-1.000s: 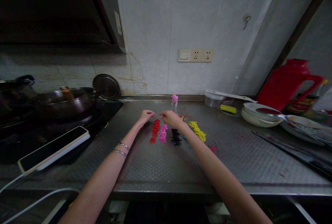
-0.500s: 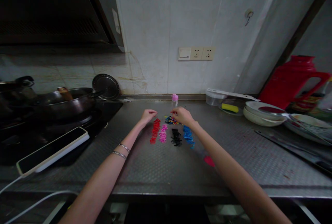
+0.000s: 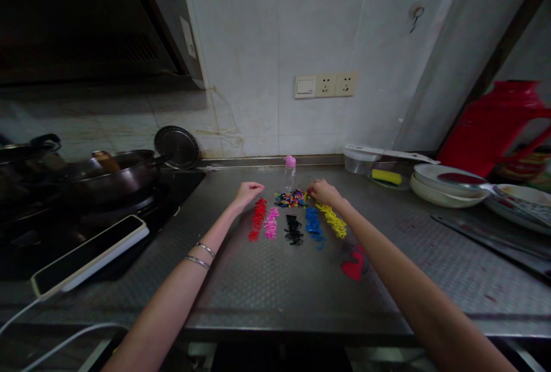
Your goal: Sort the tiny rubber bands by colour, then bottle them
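Observation:
My left hand is closed in a pinch beside the top of a row of red rubber bands. Whatever its fingertips hold is too small to make out. My right hand is also pinched, at the right edge of a mixed heap of small coloured rubber bands and above a yellow row; its fingertips' contents are unclear. Between the hands lie a pink row, a black row and a blue row. A clear bottle with a pink top stands behind the heap.
A red heart shape lies on the metal counter near my right forearm. To the left are a phone with a cable and a pan on the stove. Bowls, a yellow sponge and a red jug stand right.
My right hand has moved right, from over the mixed heap to its right edge, uncovering the heap and the yellow row. My left hand has stayed near the red row.

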Demonstrator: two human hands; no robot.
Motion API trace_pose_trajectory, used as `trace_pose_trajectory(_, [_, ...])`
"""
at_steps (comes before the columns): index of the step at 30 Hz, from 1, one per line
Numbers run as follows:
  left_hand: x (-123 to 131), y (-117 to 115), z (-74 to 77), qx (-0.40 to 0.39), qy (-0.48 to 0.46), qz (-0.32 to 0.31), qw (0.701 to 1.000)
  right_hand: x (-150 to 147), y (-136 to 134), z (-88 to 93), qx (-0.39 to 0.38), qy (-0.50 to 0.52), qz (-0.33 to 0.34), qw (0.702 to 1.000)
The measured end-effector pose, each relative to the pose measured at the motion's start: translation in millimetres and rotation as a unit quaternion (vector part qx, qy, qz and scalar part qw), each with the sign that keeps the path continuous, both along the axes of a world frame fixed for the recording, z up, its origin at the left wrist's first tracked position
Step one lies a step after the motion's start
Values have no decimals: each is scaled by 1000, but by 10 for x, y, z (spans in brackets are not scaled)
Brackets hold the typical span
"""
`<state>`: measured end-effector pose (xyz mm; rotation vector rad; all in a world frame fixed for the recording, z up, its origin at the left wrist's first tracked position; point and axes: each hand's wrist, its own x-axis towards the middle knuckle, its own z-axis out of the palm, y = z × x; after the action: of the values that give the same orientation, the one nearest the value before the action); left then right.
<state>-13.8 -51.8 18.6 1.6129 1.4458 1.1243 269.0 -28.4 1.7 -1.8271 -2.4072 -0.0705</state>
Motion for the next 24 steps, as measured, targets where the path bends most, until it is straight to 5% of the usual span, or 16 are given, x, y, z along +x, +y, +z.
trace_pose_trajectory(15, [-38, -38, 58, -18, 0, 13, 1000, 16, 56, 33, 14, -31, 5, 999])
trace_pose_trajectory(24, [-89, -17, 65, -18, -7, 21, 1000, 109, -51, 84, 28, 41, -31, 998])
